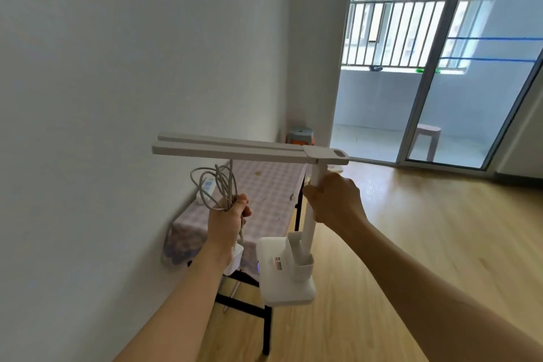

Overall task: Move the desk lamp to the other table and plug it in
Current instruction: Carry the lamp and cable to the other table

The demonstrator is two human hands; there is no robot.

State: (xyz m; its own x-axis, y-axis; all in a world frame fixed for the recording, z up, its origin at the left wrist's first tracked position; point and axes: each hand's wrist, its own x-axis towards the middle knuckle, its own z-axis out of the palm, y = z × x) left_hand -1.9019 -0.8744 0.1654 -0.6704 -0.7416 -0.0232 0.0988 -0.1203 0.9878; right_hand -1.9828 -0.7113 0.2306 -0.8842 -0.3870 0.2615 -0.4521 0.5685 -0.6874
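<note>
above the wooden floor, just short of the table (273,194) with the checked cloth, the white desk lamp (282,279) is carried upright in the air. the right hand (335,200) is wrapped round its pole below the flat head. the left hand (226,222) clutches the coiled cable (218,185), whose plug block (235,258) dangles beneath. a power strip (205,189) lies on the table by the wall

Plain white wall (102,67) at 10 o'clock. Light wood floor (426,244) at 4 o'clock. Glass sliding door (427,82) at 2 o'clock, railing (396,26) and 2 blue lines (499,38) behind. Pink stool (427,138) at 3 o'clock. Small orange and green stool (299,137) in the corner near the middle.
</note>
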